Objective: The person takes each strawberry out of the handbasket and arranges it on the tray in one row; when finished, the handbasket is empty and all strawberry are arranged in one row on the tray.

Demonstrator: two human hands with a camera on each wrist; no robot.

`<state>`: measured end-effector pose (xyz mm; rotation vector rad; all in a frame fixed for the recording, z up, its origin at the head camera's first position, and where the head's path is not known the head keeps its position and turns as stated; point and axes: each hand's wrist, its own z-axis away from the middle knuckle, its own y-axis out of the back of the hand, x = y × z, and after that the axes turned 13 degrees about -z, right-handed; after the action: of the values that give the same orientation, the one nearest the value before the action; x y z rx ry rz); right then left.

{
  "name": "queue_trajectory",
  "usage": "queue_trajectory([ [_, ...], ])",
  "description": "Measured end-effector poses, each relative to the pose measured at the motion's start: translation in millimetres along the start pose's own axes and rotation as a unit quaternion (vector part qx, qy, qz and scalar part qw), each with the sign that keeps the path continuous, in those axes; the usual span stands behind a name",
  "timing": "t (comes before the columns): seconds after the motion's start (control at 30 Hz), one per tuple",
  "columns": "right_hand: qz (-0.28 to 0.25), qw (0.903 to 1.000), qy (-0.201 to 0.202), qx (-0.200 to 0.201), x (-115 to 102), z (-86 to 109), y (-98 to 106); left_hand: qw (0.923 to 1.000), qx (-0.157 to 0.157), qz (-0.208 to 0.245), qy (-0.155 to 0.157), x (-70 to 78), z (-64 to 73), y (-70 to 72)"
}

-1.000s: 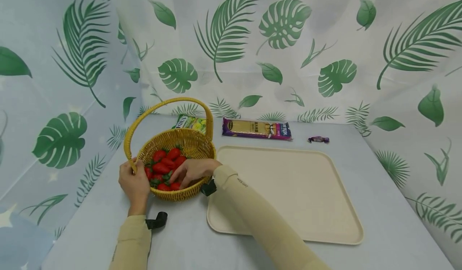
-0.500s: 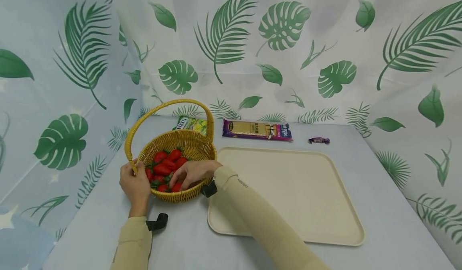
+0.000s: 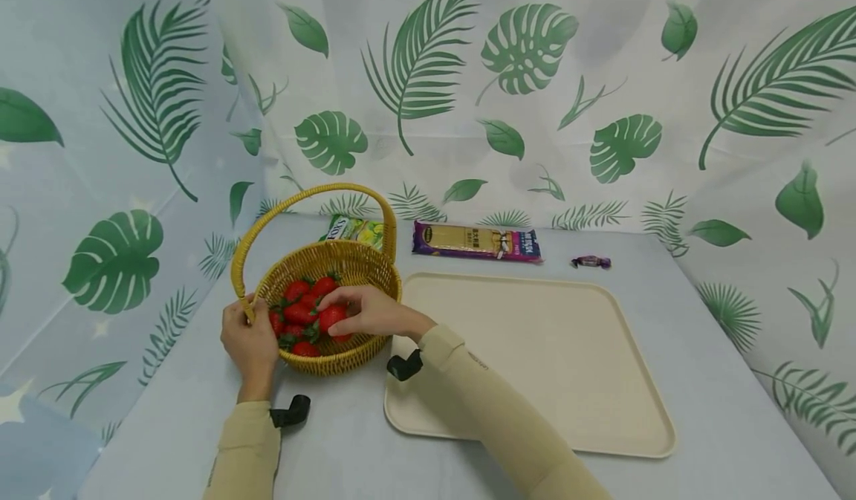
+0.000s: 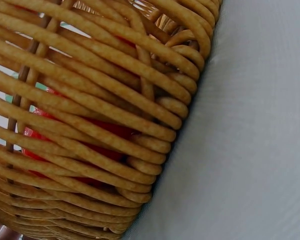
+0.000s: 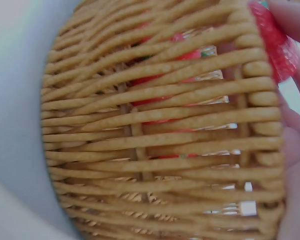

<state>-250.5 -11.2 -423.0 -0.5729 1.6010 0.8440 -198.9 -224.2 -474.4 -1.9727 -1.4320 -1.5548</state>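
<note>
A yellow wicker basket (image 3: 341, 362) with a tall arched handle stands at the left of the table, with several red strawberries (image 3: 299, 313) in it. My left hand (image 3: 250, 348) grips the basket at its left side, by the foot of the handle. Over the basket's right part, my right hand (image 3: 368, 310) pinches one strawberry (image 3: 331, 320) between thumb and fingers. The right wrist view catches that strawberry (image 5: 277, 47) just above the woven rim, beside the fingers. In the left wrist view the basket wall (image 4: 90, 110) fills most of the picture, red fruit showing through its gaps.
To the right of the basket lies a beige tray (image 3: 535, 351), under the right forearm. Along the back are a green packet (image 3: 354, 229) partly behind the basket, a purple-and-gold noodle packet (image 3: 476, 241) and a small purple wrapped candy (image 3: 591, 261).
My right hand has risen from among the strawberries and shifted slightly right, lifting one strawberry with it. My left hand and the basket have stayed in place.
</note>
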Motion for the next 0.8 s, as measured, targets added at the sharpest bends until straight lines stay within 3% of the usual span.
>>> queue_trajectory([
  [0.27,-0.092,0.9914,0.025,0.089,4.9,29.2,6.0,1.0,-0.005,-0.006,0.003,-1.1,-0.8,-0.5],
  [0.4,-0.105,0.9848,0.034,0.134,12.8,43.8,14.3,1.0,-0.004,-0.005,-0.001,-1.9,-0.8,-0.3],
  [0.6,-0.18,0.9631,0.053,0.193,27.0,66.3,29.6,0.9999,-0.007,-0.008,0.0,-2.6,-0.4,-0.8],
  [0.8,-0.204,0.9432,0.066,0.254,41.0,81.8,42.4,1.0,-0.008,-0.002,0.001,-1.3,-0.6,-0.7],
])
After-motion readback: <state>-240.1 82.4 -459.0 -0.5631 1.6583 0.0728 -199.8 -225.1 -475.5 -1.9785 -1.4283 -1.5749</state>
